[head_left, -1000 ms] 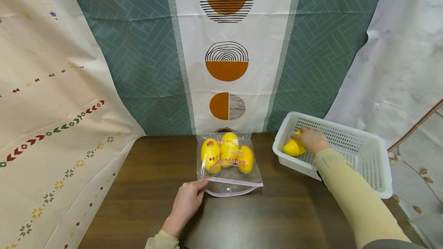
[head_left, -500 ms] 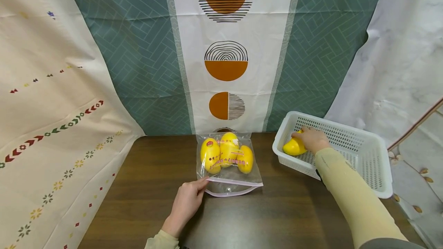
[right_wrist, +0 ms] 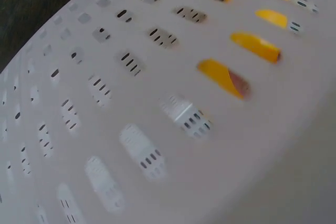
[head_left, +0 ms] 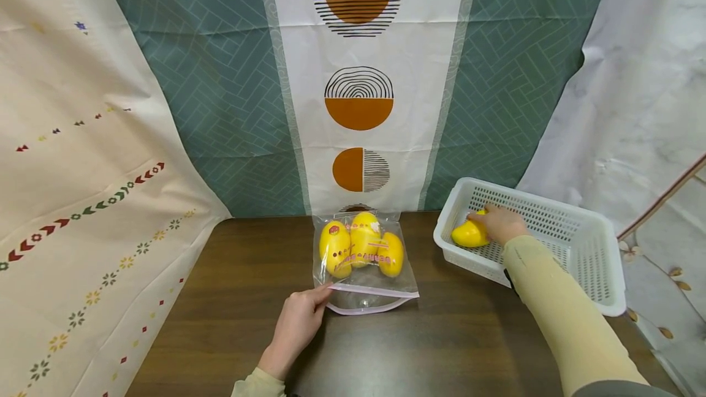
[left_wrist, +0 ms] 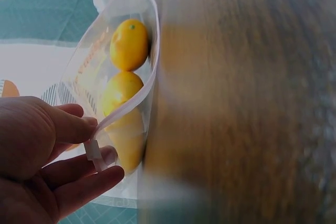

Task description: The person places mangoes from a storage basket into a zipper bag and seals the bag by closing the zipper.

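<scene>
A clear zip bag (head_left: 405, 277) with a pale pink seal lies flat on the table, its mouth toward me. Three yellow mangoes (head_left: 335, 250) are inside it. At the left end of the seal, my left hand (head_left: 298, 320) pinches the bag's edge; the left wrist view shows a small whitish slider (left_wrist: 93, 150) between thumb and fingers. My right hand (head_left: 501, 224) reaches down into the white basket (head_left: 598, 222) and grips another yellow mango (head_left: 469, 234) near its left end. In the right wrist view the basket wall hides most of that mango (right_wrist: 255, 45) and the fingers.
The slotted basket stands at the back right of the brown wooden table (head_left: 248, 280), against the hanging cloth. A green and white patterned cloth (head_left: 358, 133) closes off the back. Cream cloth (head_left: 110, 231) hangs at left, marbled cloth (head_left: 651, 97) at right.
My right hand has shifted very slightly to the right on the mango, which stays in the basket. The left hand and the bag look still.
</scene>
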